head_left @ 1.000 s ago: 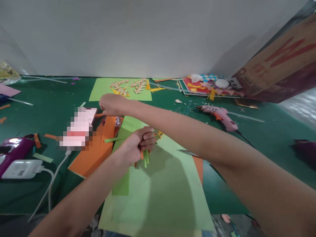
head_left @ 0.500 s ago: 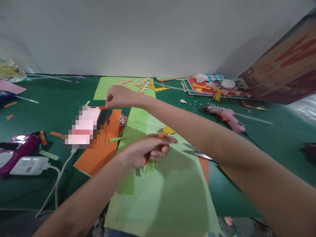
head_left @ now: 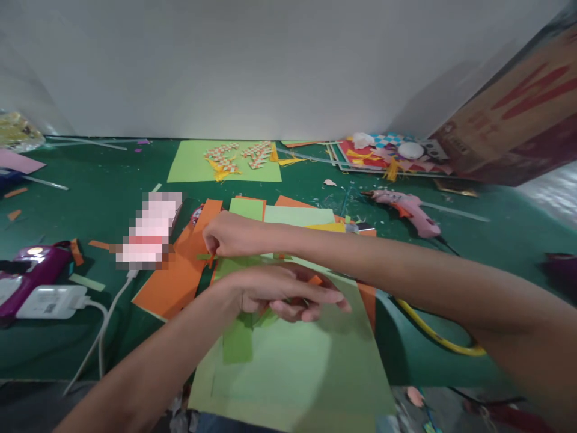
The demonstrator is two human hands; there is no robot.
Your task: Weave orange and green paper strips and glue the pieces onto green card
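My left hand (head_left: 282, 293) reaches in from the lower left over the large light green paper sheet (head_left: 297, 367). Its fingers are loosely curled round a small bundle of green and orange paper strips (head_left: 264, 317) that pokes out below the palm. My right arm crosses above it from the right. My right hand (head_left: 228, 234) pinches the end of a thin green paper strip (head_left: 204, 257) lying over the orange paper sheet (head_left: 174, 285), with a bit of orange at its fingertips.
A pixelated phone (head_left: 151, 231) lies left of the orange sheet. A purple glue gun (head_left: 33, 267) and white charger (head_left: 45, 302) sit at the left, a pink glue gun (head_left: 408, 210) at the right. A yellow cable (head_left: 428, 335), a cardboard box (head_left: 518, 129) and woven paper pieces (head_left: 234, 156) are also there.
My right hand came back from beside the phone toward me and now pinches a green strip. My left hand dropped lower and its fingers stretched out. The scissors seen before are hidden.
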